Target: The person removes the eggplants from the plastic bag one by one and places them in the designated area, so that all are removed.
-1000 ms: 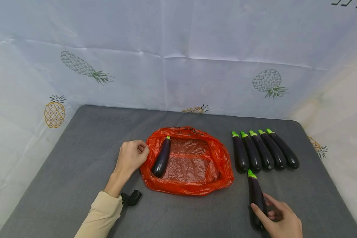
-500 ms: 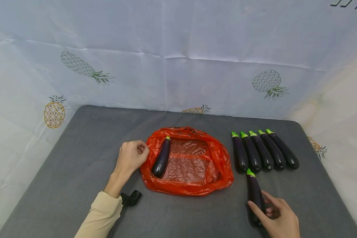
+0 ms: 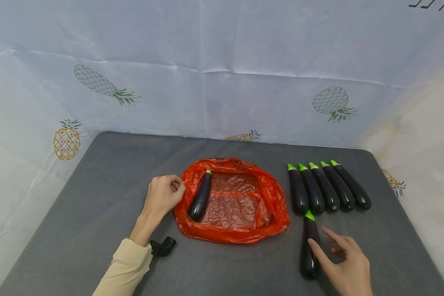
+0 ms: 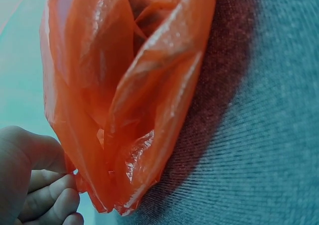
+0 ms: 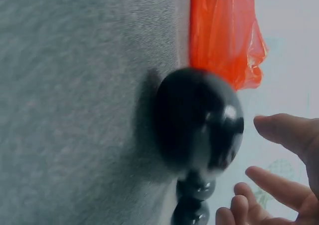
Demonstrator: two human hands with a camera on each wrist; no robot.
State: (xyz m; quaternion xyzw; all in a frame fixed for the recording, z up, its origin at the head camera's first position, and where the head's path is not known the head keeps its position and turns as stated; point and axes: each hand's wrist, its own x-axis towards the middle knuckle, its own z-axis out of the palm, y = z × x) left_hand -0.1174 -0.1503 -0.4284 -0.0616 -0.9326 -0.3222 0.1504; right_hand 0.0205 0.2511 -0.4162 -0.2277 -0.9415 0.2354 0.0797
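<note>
A red plastic bag [image 3: 234,235] lies with its mouth spread wide on the grey table, and one eggplant [image 3: 200,200] rests inside along its left side. My left hand [image 3: 164,192] pinches the bag's left rim between thumb and fingers, as the left wrist view also shows at the bag's edge [image 4: 114,95]. To the right of the bag, a single eggplant [image 3: 309,257] lies on the cloth with its green stem pointing away. My right hand [image 3: 345,261] is beside it, fingers apart; in the right wrist view they stand off the eggplant [image 5: 197,120].
Several eggplants [image 3: 326,191] lie side by side at the right, just beyond the single one's stem. A black wrist device [image 3: 164,246] sticks out from the left cuff. Pineapple-printed cloth [image 3: 207,98] hangs behind the table [image 3: 140,152].
My right hand shifted the single eggplant slightly left, then let go of it, its fingers spreading. The left hand and the bag stay as they were.
</note>
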